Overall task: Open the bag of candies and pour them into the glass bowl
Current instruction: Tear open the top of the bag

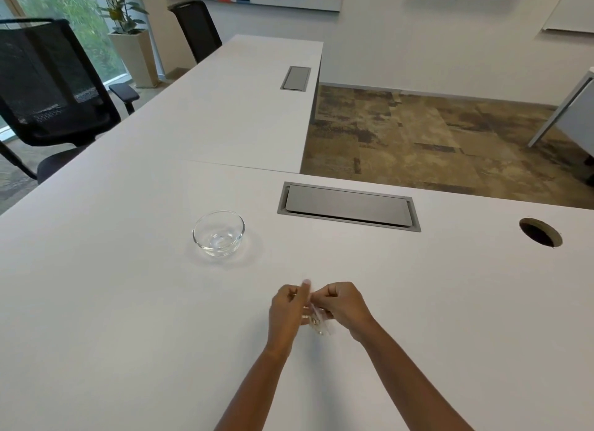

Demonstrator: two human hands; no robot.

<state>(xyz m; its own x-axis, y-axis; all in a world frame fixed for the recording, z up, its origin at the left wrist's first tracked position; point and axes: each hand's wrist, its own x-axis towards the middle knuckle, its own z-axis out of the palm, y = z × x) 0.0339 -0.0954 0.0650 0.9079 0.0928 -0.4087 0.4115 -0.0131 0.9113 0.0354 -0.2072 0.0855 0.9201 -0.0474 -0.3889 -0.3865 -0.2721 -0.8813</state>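
A small clear plastic bag of candies [318,321] hangs between my two hands above the white table [128,302], near its front middle. My left hand [287,308] pinches the bag's top from the left and my right hand [345,305] pinches it from the right, fingers closed on the plastic. Most of the bag is hidden by my fingers; a few yellowish candies show at its bottom. An empty glass bowl [219,233] stands upright on the table, up and to the left of my hands, apart from them.
A grey cable hatch [348,205] is set into the table behind my hands, and a round cable hole [540,232] lies at the right. A second table with its own hatch [295,78] extends beyond. Black office chairs [51,87] stand at the left.
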